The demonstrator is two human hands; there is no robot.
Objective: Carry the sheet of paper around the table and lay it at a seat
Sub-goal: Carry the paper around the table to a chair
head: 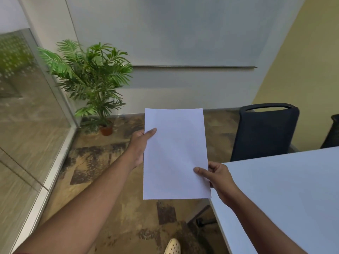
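Note:
A blank white sheet of paper (pixel 175 153) is held up in the air in front of me, above the floor and just left of the table's corner. My left hand (pixel 140 143) grips its left edge near the top, thumb on the front face. My right hand (pixel 216 176) pinches the right edge near the bottom, thumb on the front face. The white table (pixel 286 195) fills the lower right. A dark blue chair (pixel 266 132) stands at the table's far side, its back toward me.
A potted palm (pixel 91 79) stands in the far corner by a glass wall (pixel 27 116) on the left. A second dark chair (pixel 333 132) shows at the right edge. My patterned shoe (pixel 172 247) is on the mottled carpet below.

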